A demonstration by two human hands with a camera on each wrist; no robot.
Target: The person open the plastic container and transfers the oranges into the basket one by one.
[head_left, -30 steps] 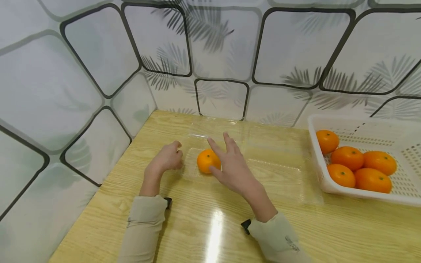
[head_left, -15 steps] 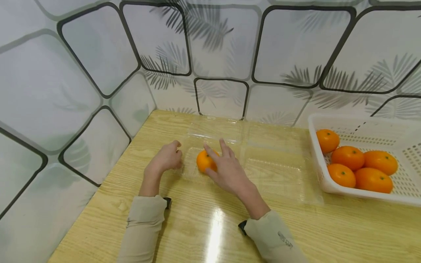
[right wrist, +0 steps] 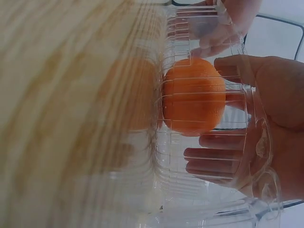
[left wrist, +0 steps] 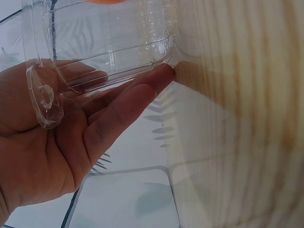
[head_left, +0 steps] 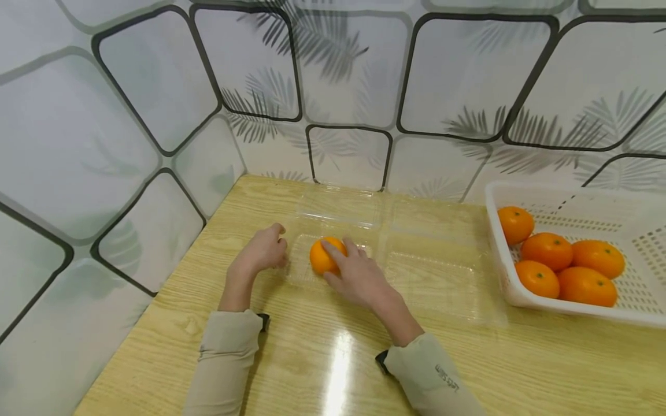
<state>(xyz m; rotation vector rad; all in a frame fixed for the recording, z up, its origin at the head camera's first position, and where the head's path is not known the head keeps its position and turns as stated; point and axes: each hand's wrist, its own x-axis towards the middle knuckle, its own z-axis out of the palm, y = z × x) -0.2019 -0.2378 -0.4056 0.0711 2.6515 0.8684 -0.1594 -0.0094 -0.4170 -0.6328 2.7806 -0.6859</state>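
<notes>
A clear plastic clamshell container (head_left: 432, 283) lies on the table with its lid laid back toward the wall. One orange (head_left: 321, 257) sits in the left part of its tray. My right hand (head_left: 361, 277) reaches in over the orange from the right, index finger across its top and thumb low beside it. In the right wrist view, the fingers (right wrist: 213, 154) extend fairly straight and some stand apart from the fruit (right wrist: 194, 97). My left hand (head_left: 262, 249) is at the container's left end. The left wrist view shows its fingers (left wrist: 121, 111) lying nearly straight against the clear wall (left wrist: 114, 52).
A white perforated basket (head_left: 577, 312) stands at the right with several oranges (head_left: 588, 286) in its left part. The wood-grain table (head_left: 291, 358) meets patterned walls (head_left: 348, 156) at the back and left.
My right hand has moved down and left, from spread fingers near the orange to lower, closer fingers over it. The left hand stays in place.
</notes>
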